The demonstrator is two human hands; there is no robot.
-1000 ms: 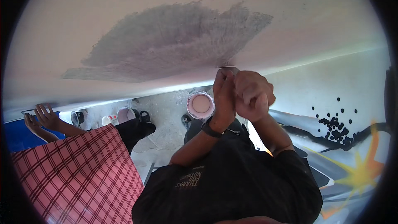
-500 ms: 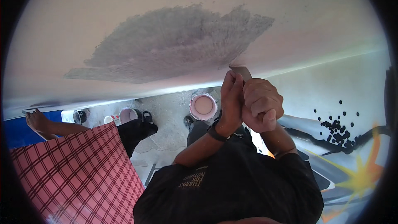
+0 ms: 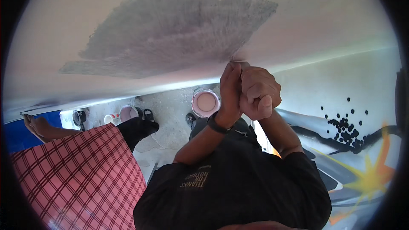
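Observation:
My right hand [image 3: 260,93] is closed in a fist round the handle of a putty knife [image 3: 244,64]; the handle is hidden inside the fist. Pressed up against it, my left hand [image 3: 230,86] has its fingers together at the base of the blade. The blade's edge meets the pale pinkish wall [image 3: 298,30], by the lower right border of a rough grey patch [image 3: 170,30]. Only a short strip of blade shows above my knuckles.
Below my hands a bucket of pinkish paste [image 3: 206,101] stands on the concrete floor [image 3: 170,98]. A co-worker in a pink checked shirt [image 3: 81,174] is at my left, one hand [image 3: 38,127] at the wall. More buckets [image 3: 128,113] stand near them. A painted wall [image 3: 341,89] is at right.
Both hands and the putty knife have moved slightly left and up in the view, and less of the blade shows. The grey patch also sits higher in the picture.

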